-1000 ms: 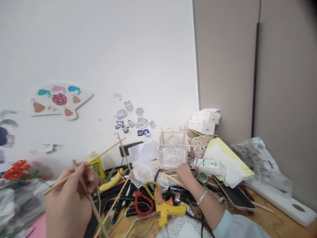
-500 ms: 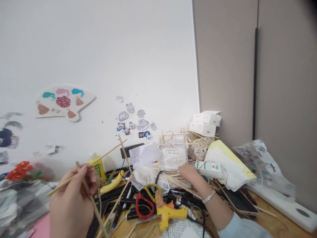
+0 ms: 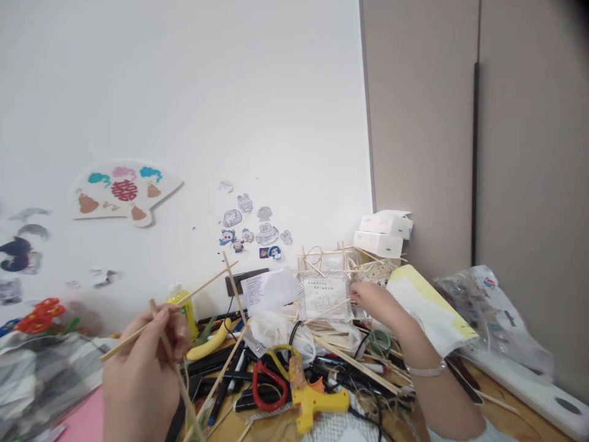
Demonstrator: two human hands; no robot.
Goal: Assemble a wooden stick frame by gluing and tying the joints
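My left hand pinches a frame of crossed wooden sticks where two sticks meet, with the frame's other sticks slanting out to the right. Farther off on the right, my right hand has its fingertips closed on one thin wooden stick, raised above a pile of loose sticks. Just behind that stick stands a small panel with a drawing and a mesh border. A yellow glue gun and red-handled scissors lie between my hands.
A toy banana, a yellow bottle, markers and a green tape roll crowd the table. On the right are yellow-edged paper, a plastic bag and a long white bar. White boxes stand behind.
My right hand has risen from the stick pile and shifted slightly right, now with a stick in its fingers. My left hand keeps its hold on the crossed sticks.
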